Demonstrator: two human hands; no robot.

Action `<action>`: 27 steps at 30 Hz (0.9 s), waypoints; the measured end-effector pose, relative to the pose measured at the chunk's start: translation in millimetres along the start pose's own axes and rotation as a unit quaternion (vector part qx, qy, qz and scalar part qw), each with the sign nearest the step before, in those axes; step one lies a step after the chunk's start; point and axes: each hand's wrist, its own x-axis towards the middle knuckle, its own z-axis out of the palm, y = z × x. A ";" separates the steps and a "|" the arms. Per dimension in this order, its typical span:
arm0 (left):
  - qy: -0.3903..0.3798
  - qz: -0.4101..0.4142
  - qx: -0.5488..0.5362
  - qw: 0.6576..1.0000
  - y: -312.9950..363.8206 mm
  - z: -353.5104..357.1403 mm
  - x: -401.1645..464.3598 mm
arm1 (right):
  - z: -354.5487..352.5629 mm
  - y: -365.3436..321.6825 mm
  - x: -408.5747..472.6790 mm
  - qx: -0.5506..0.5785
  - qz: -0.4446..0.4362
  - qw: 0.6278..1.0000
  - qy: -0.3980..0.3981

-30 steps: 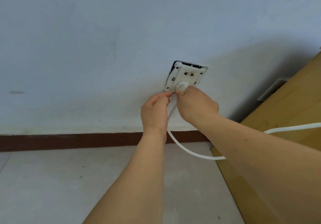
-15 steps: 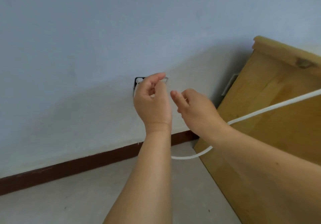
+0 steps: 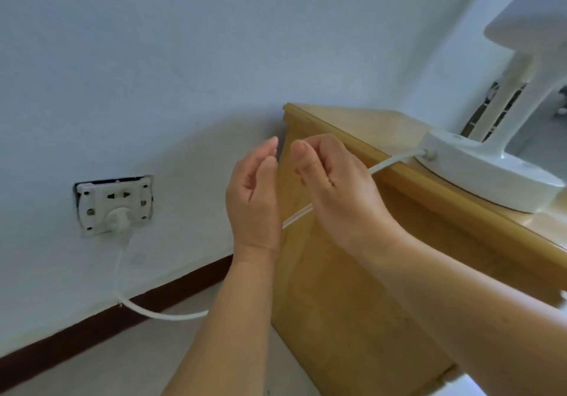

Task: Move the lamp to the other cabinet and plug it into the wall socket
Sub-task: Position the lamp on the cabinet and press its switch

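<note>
A white lamp [image 3: 487,168] stands with its round base on the wooden cabinet [image 3: 352,288] at the right. Its white cord [image 3: 165,314] runs from the base behind my hands, sags to the skirting and rises to a white plug [image 3: 118,218] seated in the wall socket [image 3: 115,203] at the left. My left hand [image 3: 254,199] hovers in front of the cabinet's corner, fingers curled and apart, holding nothing. My right hand [image 3: 334,190] is beside it with fingers bent; the cord passes behind it, and I cannot tell if it touches the cord.
A pale blue wall fills the upper view, with a dark brown skirting board [image 3: 92,328] along its foot. Light floor tiles [image 3: 153,365] lie below. A window grille [image 3: 497,110] shows behind the lamp at the far right.
Both hands have left the socket and moved right toward the cabinet. The plug stays in the socket. My view has swung right, bringing the lamp into sight.
</note>
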 end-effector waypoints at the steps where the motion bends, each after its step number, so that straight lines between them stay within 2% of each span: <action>1: -0.016 0.003 0.008 1.000 2.4 5.4 -2.1 | -4.2 -0.1 -0.7 0.000 -0.004 1.000 -0.005; 4: -0.077 0.018 0.031 0.996 12.8 21.0 -7.1 | -19.5 -0.8 -2.8 0.006 -0.022 1.000 -0.017; 9: -0.130 0.023 0.018 0.991 30.5 37.8 -10.0 | -53.2 -4.3 -4.7 0.031 -0.042 0.998 -0.022; 13: -0.161 0.016 0.016 0.987 45.6 57.2 -13.9 | -91.5 -0.2 -5.7 -0.007 -0.056 0.998 -0.028; 17: -0.187 0.044 0.057 0.980 60.6 82.0 -23.9 | -130.2 4.7 -6.5 -0.031 -0.063 0.997 -0.012; 23: -0.233 0.078 0.214 0.945 66.8 122.9 -54.2 | -181.6 33.7 -14.7 -0.091 -0.061 0.994 -0.002; 27: -0.244 0.041 0.341 0.907 67.2 137.4 -69.8 | -205.6 63.6 -21.6 -0.082 -0.038 0.996 -0.005</action>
